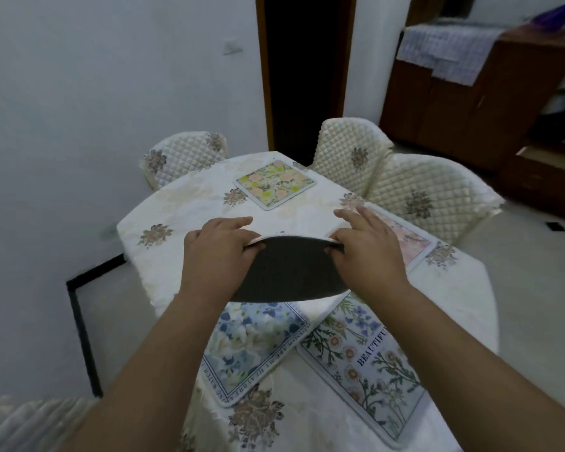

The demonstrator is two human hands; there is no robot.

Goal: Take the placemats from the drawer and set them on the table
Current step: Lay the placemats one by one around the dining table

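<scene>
I hold one placemat (291,272) above the table (190,203), its dark grey underside facing me and its far edge bowed upward. My left hand (222,246) grips its left far corner, and my right hand (366,246) grips its right far corner. Below it lie a blue-flowered placemat (252,347) and a daisy placemat printed "BEAUTIFUL" (366,363), their corners overlapping. A pink placemat (408,239) lies at the right edge, partly behind my right hand. A yellow-flowered placemat (276,183) sits at the far end.
A cream floral tablecloth covers the table. Quilted chairs stand at the far left (180,158), far right (349,154) and right (431,197), with another at the near left (30,425). A wooden cabinet (470,102) with an open drawer (545,161) is at back right.
</scene>
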